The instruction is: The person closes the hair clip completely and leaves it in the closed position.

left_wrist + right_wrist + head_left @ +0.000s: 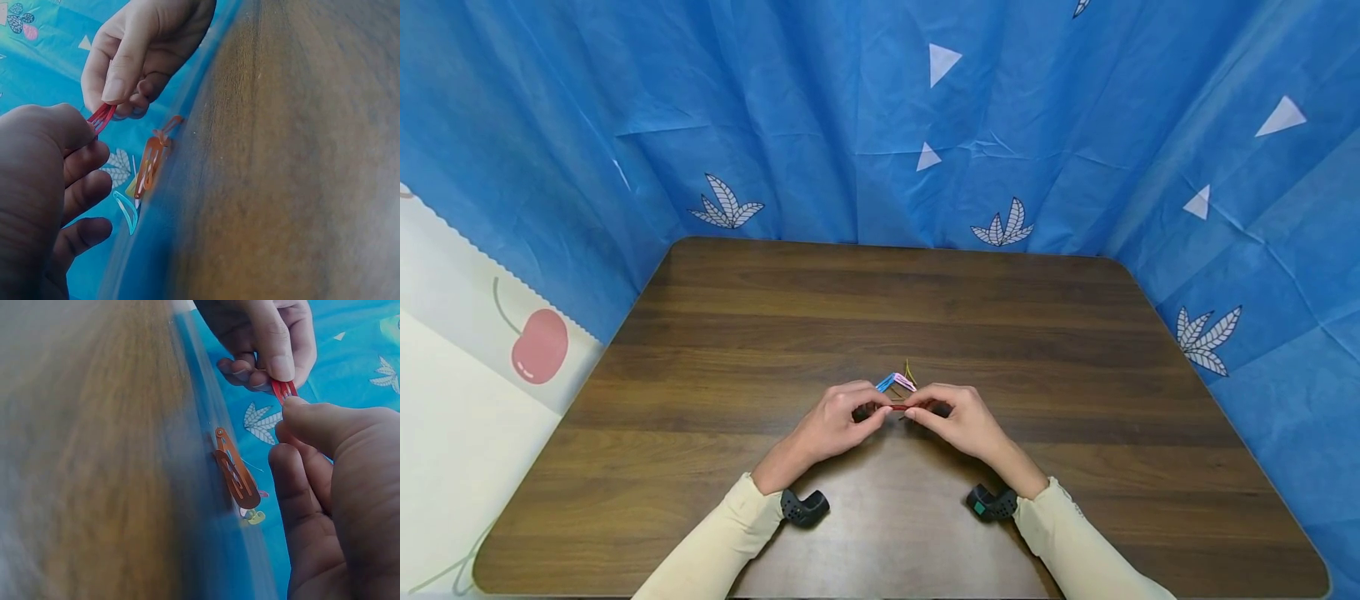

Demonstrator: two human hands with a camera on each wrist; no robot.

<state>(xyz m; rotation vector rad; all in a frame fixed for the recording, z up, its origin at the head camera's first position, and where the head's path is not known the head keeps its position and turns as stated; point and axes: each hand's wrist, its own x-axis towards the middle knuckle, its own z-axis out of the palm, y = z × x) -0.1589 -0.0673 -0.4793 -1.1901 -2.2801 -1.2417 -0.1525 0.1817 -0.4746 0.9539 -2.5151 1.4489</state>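
My left hand (837, 422) and right hand (964, 423) meet over the table, pinching opposite ends of a red snap hair clip (898, 407) between thumbs and fingers. The red clip's slotted middle shows between the thumbs in the left wrist view, its ends hidden under the fingertips. Just beyond the hands, an orange-brown snap hair clip (240, 481) lies with its parts sprung apart. Near it are a blue clip (885, 383), a pink clip (905, 382) and a yellow clip (910, 372), partly overlapped by the fingers and one another.
Dark wooden tabletop (880, 308) spreads around the hands. A blue patterned curtain (820, 125) hangs along its back and right edges, and a pale cloth with a cherry print (540, 345) is at the left. Each wrist wears a black camera mount (805, 508).
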